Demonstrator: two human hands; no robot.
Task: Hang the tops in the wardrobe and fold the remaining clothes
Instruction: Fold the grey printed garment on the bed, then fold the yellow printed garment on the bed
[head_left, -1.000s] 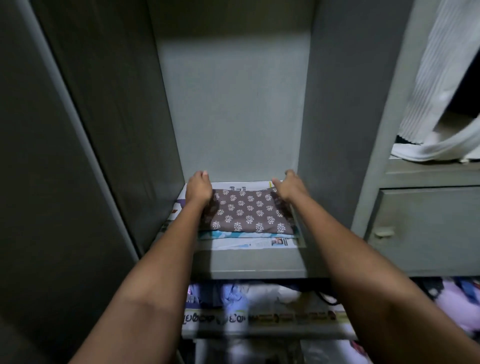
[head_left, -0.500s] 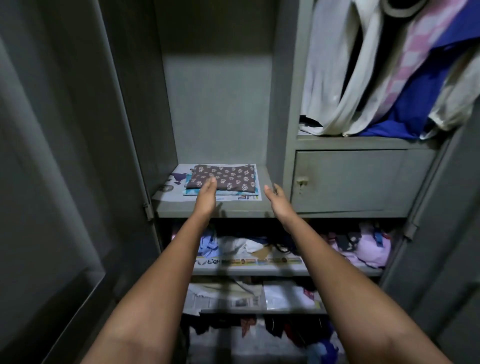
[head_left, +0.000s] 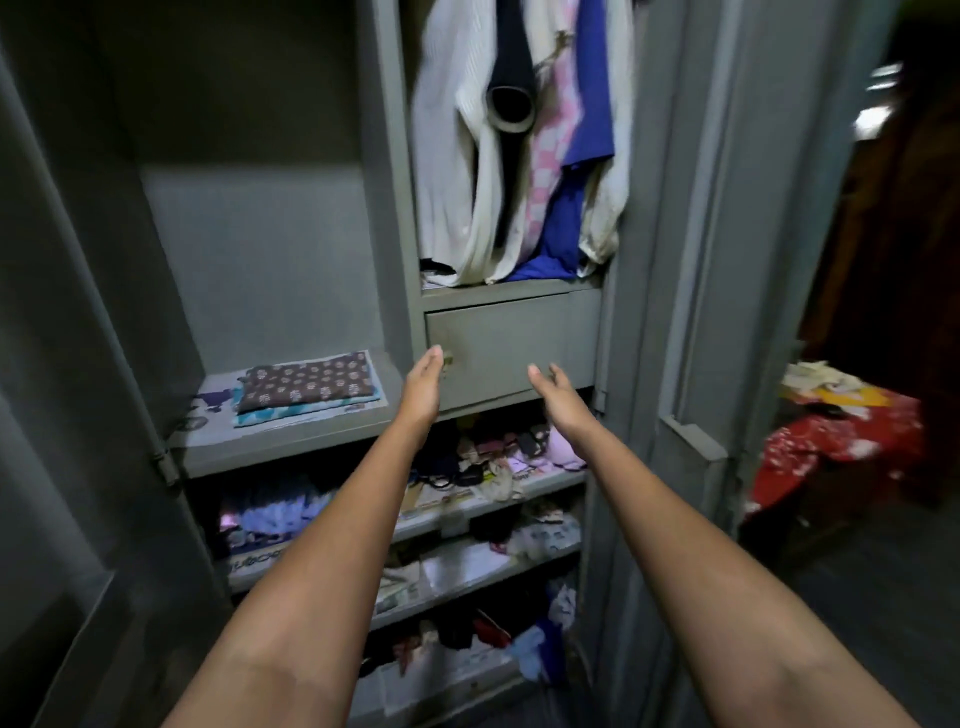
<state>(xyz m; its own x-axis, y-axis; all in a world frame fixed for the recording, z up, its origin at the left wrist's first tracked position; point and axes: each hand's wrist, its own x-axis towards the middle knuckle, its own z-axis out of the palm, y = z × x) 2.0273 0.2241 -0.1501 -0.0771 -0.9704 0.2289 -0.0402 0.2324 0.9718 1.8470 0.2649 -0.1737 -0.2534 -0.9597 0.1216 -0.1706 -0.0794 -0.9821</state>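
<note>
A folded brown garment with white flower prints (head_left: 307, 387) lies on paper on the grey wardrobe's left shelf (head_left: 291, 447). Both my hands hang in the air in front of the closed grey locker door (head_left: 519, 348), apart from the garment. My left hand (head_left: 423, 387) has straight fingers and holds nothing. My right hand (head_left: 558, 397) is relaxed, palm turned inward, and holds nothing. Several tops, white, pink-checked and blue (head_left: 524, 145), hang in the upper right compartment.
Lower shelves (head_left: 467, 512) hold several small clothes on newspaper. The wardrobe's right door (head_left: 691, 312) stands open beside my right arm. A pile of red and other clothes (head_left: 841, 431) lies on a surface at the far right.
My hands let go of the folded brown garment and drew back out of the shelf to the right. The view pulled back and swung right.
</note>
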